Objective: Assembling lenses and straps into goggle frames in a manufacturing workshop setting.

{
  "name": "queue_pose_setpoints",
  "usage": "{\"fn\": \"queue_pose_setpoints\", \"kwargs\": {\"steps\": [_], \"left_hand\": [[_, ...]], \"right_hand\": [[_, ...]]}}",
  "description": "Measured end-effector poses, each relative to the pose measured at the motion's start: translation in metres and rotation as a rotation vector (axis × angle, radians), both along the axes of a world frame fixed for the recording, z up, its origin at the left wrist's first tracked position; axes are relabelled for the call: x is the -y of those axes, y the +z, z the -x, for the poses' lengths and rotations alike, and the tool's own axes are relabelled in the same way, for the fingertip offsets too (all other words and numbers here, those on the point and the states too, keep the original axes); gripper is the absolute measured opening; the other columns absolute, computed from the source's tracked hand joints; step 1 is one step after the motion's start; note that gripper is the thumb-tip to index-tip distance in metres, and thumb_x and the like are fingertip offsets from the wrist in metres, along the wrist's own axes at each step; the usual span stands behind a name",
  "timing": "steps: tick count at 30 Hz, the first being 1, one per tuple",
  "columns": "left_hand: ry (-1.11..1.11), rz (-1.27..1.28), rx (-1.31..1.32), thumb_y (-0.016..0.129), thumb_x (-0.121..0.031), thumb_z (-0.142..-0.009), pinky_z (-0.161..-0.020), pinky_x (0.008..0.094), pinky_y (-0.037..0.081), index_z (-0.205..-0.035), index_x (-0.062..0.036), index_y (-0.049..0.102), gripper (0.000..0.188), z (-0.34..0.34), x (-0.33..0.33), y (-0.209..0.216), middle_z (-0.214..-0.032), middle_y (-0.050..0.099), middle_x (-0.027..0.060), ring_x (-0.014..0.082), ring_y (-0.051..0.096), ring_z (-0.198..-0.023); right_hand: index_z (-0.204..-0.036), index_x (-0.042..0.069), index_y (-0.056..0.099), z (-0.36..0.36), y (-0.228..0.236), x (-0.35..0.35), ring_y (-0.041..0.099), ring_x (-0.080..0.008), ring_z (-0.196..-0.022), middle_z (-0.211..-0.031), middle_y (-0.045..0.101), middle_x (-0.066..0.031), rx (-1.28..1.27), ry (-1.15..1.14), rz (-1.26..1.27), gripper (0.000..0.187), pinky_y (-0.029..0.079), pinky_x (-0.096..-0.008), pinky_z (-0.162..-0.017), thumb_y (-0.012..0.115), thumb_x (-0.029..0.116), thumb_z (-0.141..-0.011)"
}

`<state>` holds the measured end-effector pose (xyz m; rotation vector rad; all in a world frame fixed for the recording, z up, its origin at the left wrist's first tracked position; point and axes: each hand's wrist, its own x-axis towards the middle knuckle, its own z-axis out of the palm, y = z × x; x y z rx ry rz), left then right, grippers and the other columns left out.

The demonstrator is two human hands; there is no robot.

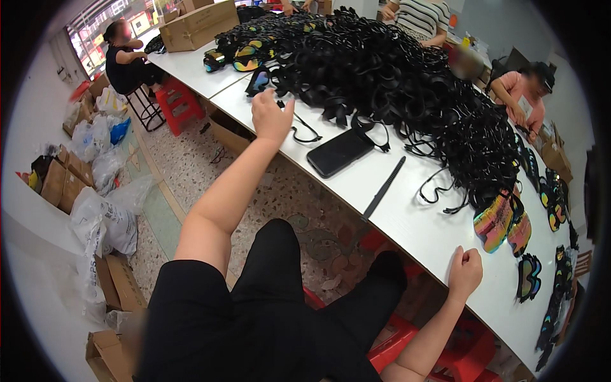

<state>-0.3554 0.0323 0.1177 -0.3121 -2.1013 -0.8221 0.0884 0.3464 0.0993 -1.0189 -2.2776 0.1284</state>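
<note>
My left hand [272, 118] is raised at the table's near edge, fingers apart and slightly bent, just short of a pair of goggles [259, 81] with a dark shiny lens. A thin black strap [307, 132] lies to its right. My right hand [466, 275] rests at the near edge further right, its fingers curled in with nothing visible in them. Beyond it are two rainbow-mirrored lenses [493, 223] and a smaller pair of goggles [528, 277]. A large heap of black straps [382, 70] spreads over the white table [414, 223].
Between my hands lie a black phone [339, 153] and a flat black strip [386, 188] reaching the edge. A carton [199, 25] stands at the far left end. Co-workers sit around the table, one in a pink shirt [528, 105]. Red stools [178, 105] and plastic bags [105, 216] are on the floor.
</note>
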Motion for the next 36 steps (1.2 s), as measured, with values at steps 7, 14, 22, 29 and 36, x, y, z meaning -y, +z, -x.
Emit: {"fn": "queue_pose_setpoints", "kwargs": {"steps": [7, 14, 22, 29, 36], "left_hand": [[-0.354, -0.243, 0.871, 0.069, -0.032, -0.088, -0.048, 0.0275, 0.043, -0.116, 0.0029, 0.060, 0.046, 0.045, 0.016, -0.010, -0.080, 0.065, 0.0065, 0.0116, 0.055, -0.056], [-0.526, -0.722, 0.671, 0.058, -0.019, -0.094, -0.045, 0.0246, 0.041, -0.082, -0.0032, 0.059, 0.019, 0.035, -0.018, 0.020, -0.072, 0.061, 0.0047, 0.0094, 0.050, -0.052], [-1.140, -0.625, 1.068, 0.056, -0.008, -0.092, -0.060, 0.0299, 0.057, -0.102, 0.0036, 0.054, 0.016, -0.118, -0.203, 0.088, -0.086, 0.067, 0.0144, 0.0202, 0.068, -0.071], [-1.273, -0.857, 1.167, 0.056, -0.010, -0.094, -0.082, 0.0304, 0.058, -0.136, 0.0152, 0.032, 0.053, -0.159, -0.293, 0.086, -0.115, 0.058, 0.0228, 0.0263, 0.067, -0.098], [-1.317, -0.316, 1.059, 0.064, -0.019, -0.094, -0.078, 0.0307, 0.055, -0.135, 0.0086, 0.043, 0.054, -0.170, -0.214, 0.055, -0.121, 0.059, 0.0192, 0.0223, 0.065, -0.104]], "right_hand": [[-0.071, 0.003, 0.051, -0.004, 0.000, 0.001, 0.054, -0.0329, -0.062, -0.070, 0.055, -0.0126, 0.019, -0.046, -0.027, 0.031, 0.044, -0.0434, -0.059, 0.066, 0.024, -0.088], [-0.070, 0.005, 0.053, 0.001, -0.003, -0.003, 0.056, -0.0352, -0.063, -0.070, 0.056, -0.0146, 0.027, -0.047, -0.034, 0.030, 0.044, -0.0449, -0.059, 0.068, 0.026, -0.085], [-0.069, 0.006, 0.053, 0.001, 0.004, 0.003, 0.056, -0.0331, -0.061, -0.069, 0.056, -0.0112, -0.023, -0.064, -0.027, 0.029, 0.045, -0.0433, -0.056, 0.071, 0.024, -0.082], [-0.070, 0.008, 0.053, 0.000, 0.002, 0.004, 0.057, -0.0310, -0.061, -0.069, 0.057, -0.0090, -0.047, -0.022, -0.048, 0.026, 0.046, -0.0416, -0.056, 0.072, 0.023, -0.081], [-0.073, 0.008, 0.055, -0.003, 0.006, 0.001, 0.058, -0.0279, -0.061, -0.070, 0.057, -0.0075, -0.141, 0.046, -0.038, 0.022, 0.046, -0.0381, -0.055, 0.072, 0.018, -0.082]]}}
